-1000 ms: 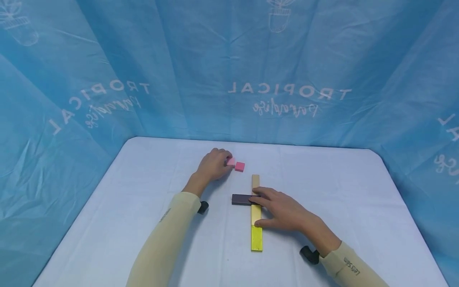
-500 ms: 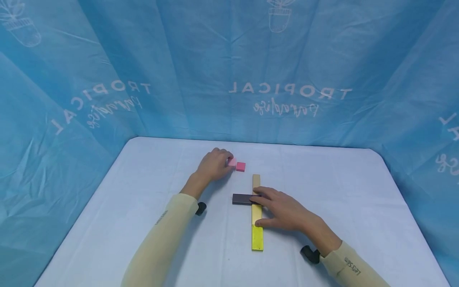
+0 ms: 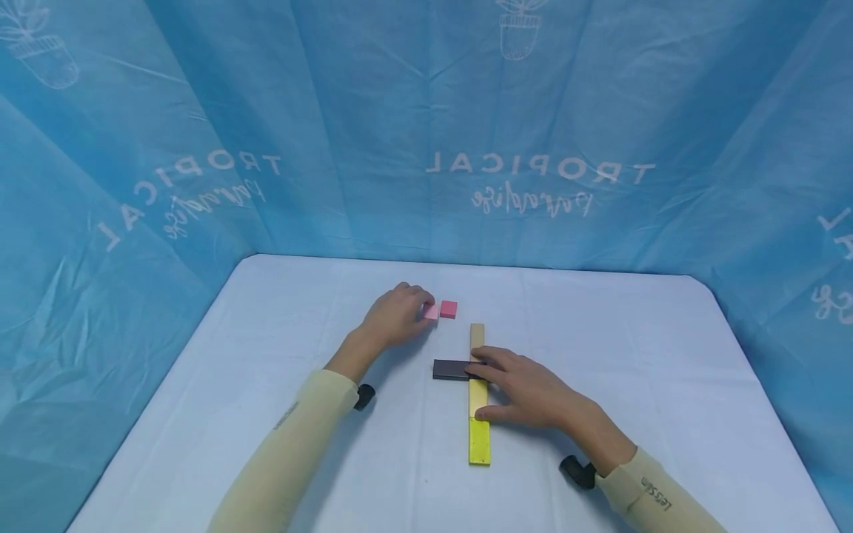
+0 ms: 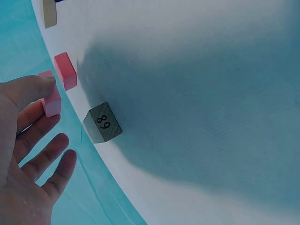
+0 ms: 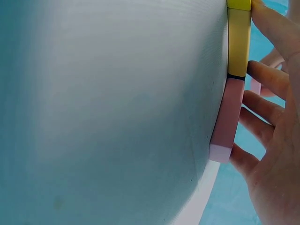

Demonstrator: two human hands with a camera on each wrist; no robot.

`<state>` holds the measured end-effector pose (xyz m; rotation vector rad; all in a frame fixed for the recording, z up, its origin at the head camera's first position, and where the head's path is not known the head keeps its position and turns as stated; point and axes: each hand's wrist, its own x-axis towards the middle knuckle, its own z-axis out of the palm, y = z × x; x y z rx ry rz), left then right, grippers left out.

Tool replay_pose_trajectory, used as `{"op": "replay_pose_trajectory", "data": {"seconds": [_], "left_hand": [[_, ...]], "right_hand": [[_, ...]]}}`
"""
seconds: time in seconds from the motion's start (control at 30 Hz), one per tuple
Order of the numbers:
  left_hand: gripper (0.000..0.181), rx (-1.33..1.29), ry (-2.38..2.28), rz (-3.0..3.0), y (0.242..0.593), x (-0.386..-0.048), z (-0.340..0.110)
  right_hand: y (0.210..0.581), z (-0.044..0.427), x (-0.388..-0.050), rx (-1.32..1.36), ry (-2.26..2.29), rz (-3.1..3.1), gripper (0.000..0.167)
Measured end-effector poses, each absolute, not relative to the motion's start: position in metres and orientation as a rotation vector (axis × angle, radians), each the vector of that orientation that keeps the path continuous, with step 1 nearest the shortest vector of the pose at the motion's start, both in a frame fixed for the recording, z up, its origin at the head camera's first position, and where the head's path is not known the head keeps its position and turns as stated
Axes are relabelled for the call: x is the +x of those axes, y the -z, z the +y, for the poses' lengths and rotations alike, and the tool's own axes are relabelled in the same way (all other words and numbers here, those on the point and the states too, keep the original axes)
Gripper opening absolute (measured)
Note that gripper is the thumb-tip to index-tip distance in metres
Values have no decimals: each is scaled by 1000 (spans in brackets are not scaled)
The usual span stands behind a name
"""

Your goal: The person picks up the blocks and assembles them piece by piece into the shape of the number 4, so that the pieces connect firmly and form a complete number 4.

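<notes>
My left hand (image 3: 397,314) pinches a small light pink block (image 4: 51,99) between thumb and fingertip, its other fingers relaxed. A darker pink block (image 3: 449,309) lies just right of it, apart. My right hand (image 3: 529,389) lies over a row of flat blocks, fingers spread, touching them. In that row are a bright yellow block (image 3: 479,442), a pale yellow block (image 3: 477,400) and a tan block (image 3: 477,337). A black block (image 3: 450,370) crosses the row, its right part under the fingers. A dusty pink-looking long block (image 5: 228,115) shows beside my fingers in the right wrist view.
A grey wooden piece (image 4: 104,123) with number marks stands near my left hand in the left wrist view; the head view hides it. White cloth covers the table (image 3: 600,333). Blue printed curtains (image 3: 373,133) hang behind and at the sides.
My left hand has drawn the light pink block slightly toward me and away from the darker pink one. The right hand stays in place on the row.
</notes>
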<state>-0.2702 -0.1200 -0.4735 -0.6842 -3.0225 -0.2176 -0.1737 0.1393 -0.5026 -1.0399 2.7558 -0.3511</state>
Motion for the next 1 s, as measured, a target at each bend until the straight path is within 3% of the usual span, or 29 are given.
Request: {"op": "replay_pose_trajectory", "data": {"seconds": [1.0], "left_hand": [[37, -718, 317, -3026, 474, -238, -134]], "right_hand": [[504, 140, -173, -1030, 361, 2766, 78]]}}
